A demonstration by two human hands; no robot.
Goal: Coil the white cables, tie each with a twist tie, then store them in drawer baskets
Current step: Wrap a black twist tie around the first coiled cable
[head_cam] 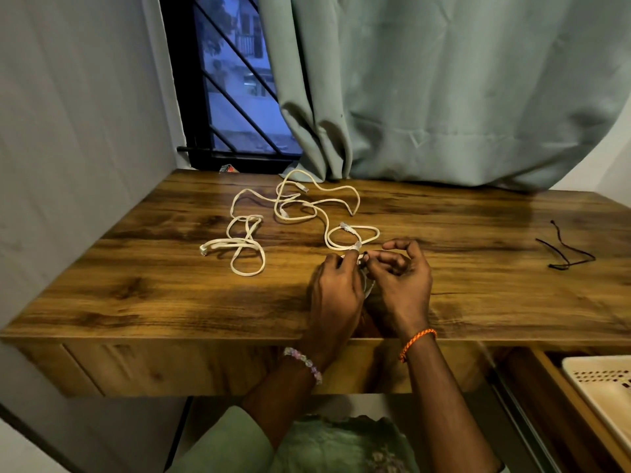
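— Cables, white ones: where are they found at this moment?

— One white cable (353,235) is being worked near the front middle of the bench (170,302). A small loop of it lies flat just beyond the fingers, and the rest of its coil seems to be gathered between the two hands, mostly hidden. The left hand (336,291) is closed around that bundle. The right hand (399,281) is curled, and something small and dark is pinched at its fingertips, probably a twist tie (365,257); this cannot be said for sure.

— And the others?

— More loose cables (273,213) are spread farther back on the left, uncoiled and crossing each other. Spare black ties (566,250) lie well apart on the right. A cream basket (601,387) is seen in the open drawer at the lower right.

— How is such a cable expected to behave?

— It is judged to be light and soft, yet a little springy, so a coil may open again if it is released. The plugs at the ends are stiffer. The bundle should be held across all its turns, and the tie should be wound at the place where the turns lie together.
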